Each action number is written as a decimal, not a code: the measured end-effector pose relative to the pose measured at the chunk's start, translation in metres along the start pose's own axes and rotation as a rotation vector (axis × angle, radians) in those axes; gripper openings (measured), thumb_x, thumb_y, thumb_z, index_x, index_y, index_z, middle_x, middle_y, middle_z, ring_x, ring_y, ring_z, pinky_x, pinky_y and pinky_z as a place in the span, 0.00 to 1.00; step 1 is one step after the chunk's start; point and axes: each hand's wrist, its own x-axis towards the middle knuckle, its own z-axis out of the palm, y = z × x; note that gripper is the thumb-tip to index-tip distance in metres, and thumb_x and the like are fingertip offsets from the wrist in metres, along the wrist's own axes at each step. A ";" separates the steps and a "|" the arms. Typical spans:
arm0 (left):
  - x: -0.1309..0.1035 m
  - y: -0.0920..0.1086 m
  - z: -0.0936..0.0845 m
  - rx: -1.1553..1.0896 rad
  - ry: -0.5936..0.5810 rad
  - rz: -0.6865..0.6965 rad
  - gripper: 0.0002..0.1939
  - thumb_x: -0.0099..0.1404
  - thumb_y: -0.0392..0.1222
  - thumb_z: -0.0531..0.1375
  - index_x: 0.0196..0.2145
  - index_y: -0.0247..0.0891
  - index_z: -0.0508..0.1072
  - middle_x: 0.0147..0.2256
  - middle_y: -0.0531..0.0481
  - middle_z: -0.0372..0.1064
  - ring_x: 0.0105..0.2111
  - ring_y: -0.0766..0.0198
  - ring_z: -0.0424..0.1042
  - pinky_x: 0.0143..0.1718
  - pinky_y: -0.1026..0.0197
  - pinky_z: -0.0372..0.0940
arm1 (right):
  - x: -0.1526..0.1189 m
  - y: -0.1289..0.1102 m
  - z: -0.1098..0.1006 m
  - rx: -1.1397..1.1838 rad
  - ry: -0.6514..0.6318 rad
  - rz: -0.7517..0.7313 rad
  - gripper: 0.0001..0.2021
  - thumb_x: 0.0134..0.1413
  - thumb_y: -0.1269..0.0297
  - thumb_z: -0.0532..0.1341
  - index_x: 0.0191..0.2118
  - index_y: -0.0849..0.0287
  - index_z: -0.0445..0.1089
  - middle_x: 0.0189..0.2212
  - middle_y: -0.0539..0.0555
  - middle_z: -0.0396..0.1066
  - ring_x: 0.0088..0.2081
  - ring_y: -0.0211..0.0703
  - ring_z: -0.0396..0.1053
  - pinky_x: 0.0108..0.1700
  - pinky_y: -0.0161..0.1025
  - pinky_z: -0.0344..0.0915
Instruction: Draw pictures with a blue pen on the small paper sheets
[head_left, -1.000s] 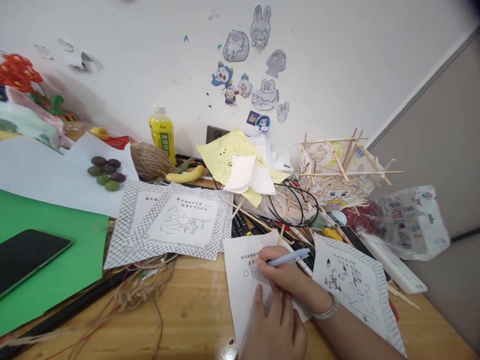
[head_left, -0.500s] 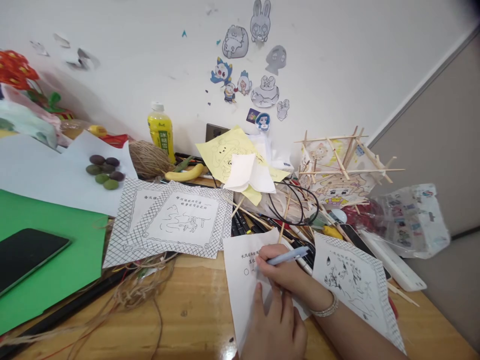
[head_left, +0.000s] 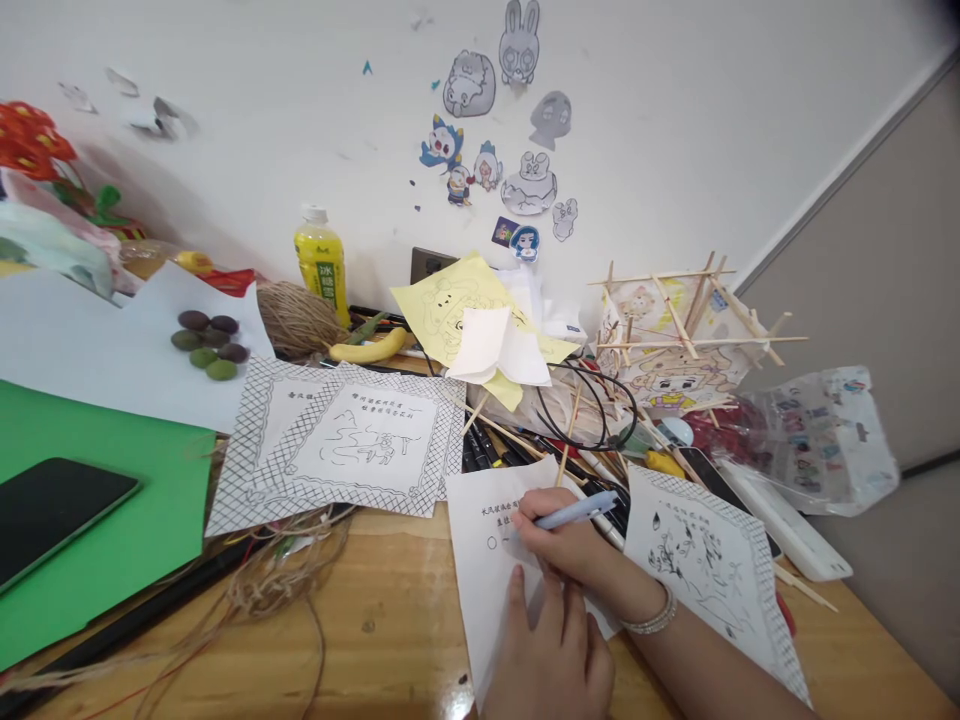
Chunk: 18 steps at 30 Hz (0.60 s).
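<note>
My right hand [head_left: 566, 540], with a bracelet at the wrist, is closed round a light blue pen [head_left: 577, 511]. The pen slants down to the left, and its tip is hidden near the fingers. Under it lies a white sheet [head_left: 480, 590] with handwritten characters, a small circle and a short line near the top. Below my right hand, my left hand [head_left: 551, 640] rests on the lower part of this sheet, palm down with its fingers spread.
Bordered drawings lie left [head_left: 367, 440] and right [head_left: 697, 570]. Behind are pens, black cable [head_left: 547, 408], a yellow bottle [head_left: 322, 262], a twine ball [head_left: 298, 318] and a stick frame [head_left: 686, 335]. A phone [head_left: 64, 510] lies on green card [head_left: 142, 560]; loose twine [head_left: 277, 585] is nearby.
</note>
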 end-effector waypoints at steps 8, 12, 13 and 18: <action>-0.001 0.004 0.018 0.055 0.145 -0.061 0.20 0.67 0.51 0.50 0.49 0.40 0.70 0.51 0.35 0.65 0.52 0.43 0.61 0.47 0.35 0.58 | 0.001 0.000 0.000 -0.014 0.004 0.027 0.16 0.48 0.67 0.52 0.15 0.57 0.46 0.14 0.45 0.47 0.20 0.34 0.48 0.22 0.33 0.45; -0.001 0.002 0.010 0.037 0.081 -0.006 0.24 0.68 0.54 0.47 0.50 0.36 0.69 0.52 0.32 0.64 0.52 0.42 0.62 0.45 0.34 0.60 | 0.000 -0.002 0.000 -0.004 0.018 0.020 0.16 0.49 0.67 0.51 0.16 0.57 0.44 0.14 0.44 0.45 0.20 0.34 0.47 0.22 0.34 0.44; 0.000 0.001 0.007 0.030 0.055 0.005 0.25 0.68 0.54 0.46 0.51 0.35 0.69 0.52 0.31 0.63 0.52 0.41 0.62 0.45 0.34 0.60 | 0.000 -0.002 0.000 0.001 0.020 0.018 0.16 0.49 0.67 0.51 0.16 0.57 0.44 0.15 0.44 0.46 0.20 0.34 0.47 0.22 0.34 0.45; 0.000 -0.001 0.002 0.000 -0.015 -0.015 0.26 0.67 0.56 0.47 0.52 0.36 0.68 0.53 0.31 0.62 0.53 0.41 0.60 0.47 0.34 0.58 | 0.000 -0.001 0.001 -0.004 0.070 0.017 0.16 0.49 0.66 0.51 0.16 0.57 0.44 0.15 0.44 0.46 0.20 0.34 0.47 0.22 0.34 0.45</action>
